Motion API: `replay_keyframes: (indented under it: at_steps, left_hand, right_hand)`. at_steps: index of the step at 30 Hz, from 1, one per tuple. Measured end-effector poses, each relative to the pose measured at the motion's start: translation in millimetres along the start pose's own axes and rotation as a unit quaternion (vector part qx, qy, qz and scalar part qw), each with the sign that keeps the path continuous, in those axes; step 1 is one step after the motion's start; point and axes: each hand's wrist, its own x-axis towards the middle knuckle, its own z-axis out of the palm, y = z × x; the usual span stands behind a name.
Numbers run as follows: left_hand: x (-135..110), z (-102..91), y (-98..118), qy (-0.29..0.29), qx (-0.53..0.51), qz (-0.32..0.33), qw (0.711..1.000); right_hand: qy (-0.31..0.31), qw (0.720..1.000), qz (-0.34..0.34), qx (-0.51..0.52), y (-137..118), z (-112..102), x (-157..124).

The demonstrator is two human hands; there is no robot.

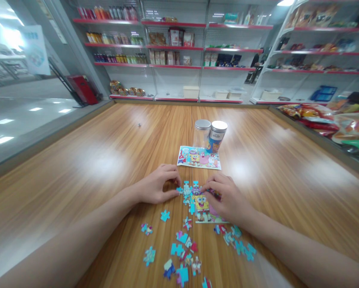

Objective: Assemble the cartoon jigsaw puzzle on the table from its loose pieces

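The left hand (157,185) curls narrow, its thumb and fingertips closing on a small blue jigsaw piece (179,190) at the left edge of the partly built puzzle (197,204). The right hand (229,199) is also nearly closed, pinching a dark red piece (214,195) whose long axis lies almost crosswise, dipping to the right, over the puzzle's upper right part. The built section runs lengthwise away from the person on a wooden table (77,168). Just beyond it lies a printed picture card (199,157), then a clear jar with a silver lid (201,134) beside a printed canister (218,138). Loose pieces (179,248) lie scattered nearer the person.
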Motion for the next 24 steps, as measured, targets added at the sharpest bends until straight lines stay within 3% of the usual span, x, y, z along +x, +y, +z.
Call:
replay_keyframes:
  at_steps: [16,24]
  left_hand:
    - [1.7,2.4,-1.5,0.058,0.027,-0.030,0.998]
    - [-0.9,3.9,-7.5,0.073,-0.022,-0.037,0.996]
  right_hand:
    - [0.003,1.000,0.002,0.006,0.6,0.2,0.2]
    - [0.001,1.000,-0.001,0.001,1.4,0.9,-0.3]
